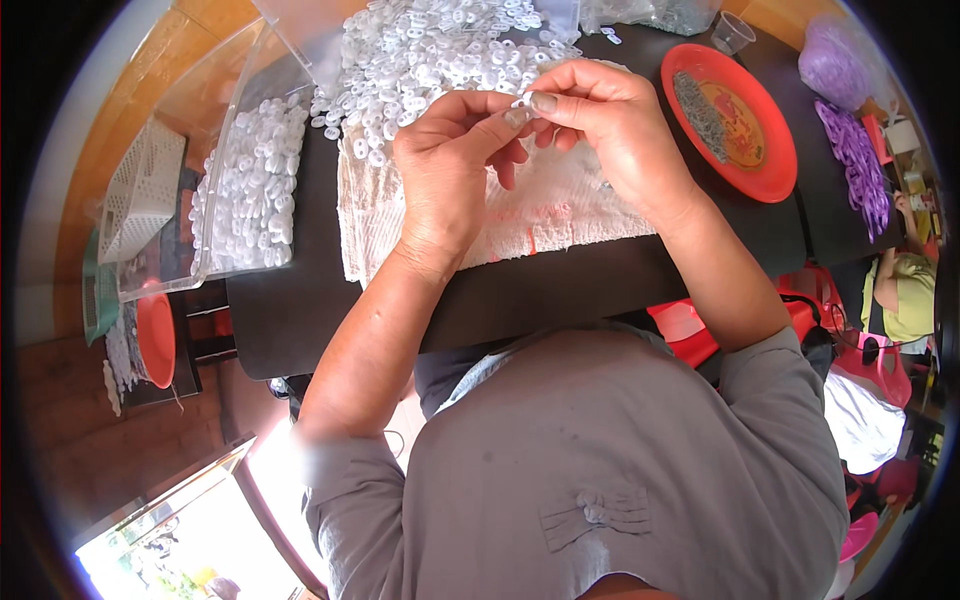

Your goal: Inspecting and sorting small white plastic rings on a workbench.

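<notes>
My left hand (447, 172) and my right hand (615, 130) meet above a pale towel (375, 215) on the dark table. Between their fingertips is a small white plastic piece (524, 101), pinched from both sides and partly covered by the fingers. It looks like the loose white oval pieces (430, 55) heaped just beyond my hands, each with a hole. Right of my right hand lies a red plate (775, 150) holding a pile of small grey metal parts (700, 112), too fine to make out.
A clear plastic box (205, 225) with many white pieces (262, 190) stands at the left. Beyond the red plate are a clear cup (733, 33), a purple bag (836, 62) and purple linked strips (855, 165). Another person (905, 295) sits at the far right.
</notes>
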A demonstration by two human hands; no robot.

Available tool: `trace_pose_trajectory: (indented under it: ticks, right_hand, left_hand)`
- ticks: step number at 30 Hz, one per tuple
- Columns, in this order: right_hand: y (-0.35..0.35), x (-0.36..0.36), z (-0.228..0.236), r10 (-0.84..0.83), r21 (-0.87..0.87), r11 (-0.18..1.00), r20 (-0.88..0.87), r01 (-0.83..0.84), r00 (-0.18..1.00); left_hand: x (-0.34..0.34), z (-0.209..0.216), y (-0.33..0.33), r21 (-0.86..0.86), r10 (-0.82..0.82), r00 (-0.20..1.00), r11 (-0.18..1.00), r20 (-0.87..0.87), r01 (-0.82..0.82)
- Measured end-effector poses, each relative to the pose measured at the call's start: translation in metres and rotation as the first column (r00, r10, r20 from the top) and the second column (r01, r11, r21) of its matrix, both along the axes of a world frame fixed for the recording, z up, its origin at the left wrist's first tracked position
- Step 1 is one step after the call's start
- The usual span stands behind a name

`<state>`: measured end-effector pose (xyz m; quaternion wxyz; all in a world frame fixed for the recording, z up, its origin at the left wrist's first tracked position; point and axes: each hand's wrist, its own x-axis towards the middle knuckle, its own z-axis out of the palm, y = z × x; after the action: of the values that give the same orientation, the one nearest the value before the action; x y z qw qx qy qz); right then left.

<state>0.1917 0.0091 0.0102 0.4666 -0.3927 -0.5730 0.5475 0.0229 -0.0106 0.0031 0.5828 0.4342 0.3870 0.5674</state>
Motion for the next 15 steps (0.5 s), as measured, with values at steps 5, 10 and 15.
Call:
trace_pose_trajectory:
  ticks: [5, 10, 15]
  right_hand:
    - [0.001, 0.002, 0.003, -0.010, 0.040, 0.999, 0.060, 0.008, 0.998]
    - [0.001, 0.001, -0.002, 0.025, 0.015, 1.000, 0.024, -0.026, 0.999]
    - [0.000, -0.006, -0.011, 0.045, 0.011, 0.999, -0.059, -0.044, 0.997]
  left_hand:
    - [0.002, 0.000, 0.001, -0.021, 0.002, 1.000, 1.000, 0.029, -0.002]
    - [0.000, -0.003, 0.002, -0.026, -0.005, 1.000, 1.000, 0.016, 0.005]
    - [0.002, -0.008, 0.001, -0.059, 0.012, 0.999, 0.998, 0.034, -0.010]
